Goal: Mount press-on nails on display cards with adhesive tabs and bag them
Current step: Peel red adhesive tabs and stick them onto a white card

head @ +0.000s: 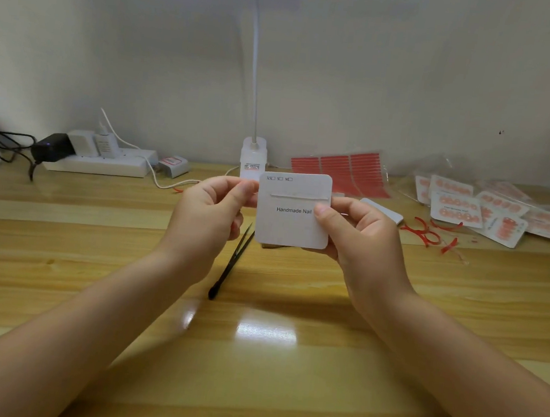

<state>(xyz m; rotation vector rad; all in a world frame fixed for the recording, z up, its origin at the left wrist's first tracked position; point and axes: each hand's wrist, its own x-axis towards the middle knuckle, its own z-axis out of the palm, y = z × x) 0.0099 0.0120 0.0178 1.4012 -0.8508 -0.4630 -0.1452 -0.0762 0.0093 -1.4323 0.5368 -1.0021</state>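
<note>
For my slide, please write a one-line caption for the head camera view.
Both hands, left hand and right hand, hold a blank "Handmade Nail" card above black tweezers on the wooden table.

this looks like a small work spot at home for packing stick-on nails. a wooden desk [94, 251] stands against a plain white wall [381, 67]. behind the left hand [211, 214], a white power strip [103, 163] full of plugs lies by the wall. just past both hands stands a white lamp [253, 159] with a thin bendy neck. behind the right hand [358, 240] lie red sticky strip sheets [337, 170], and further out on that side sits a pile of bagged nail cards [481, 211]. black tweezers [229, 264] lie between the hands.
</note>
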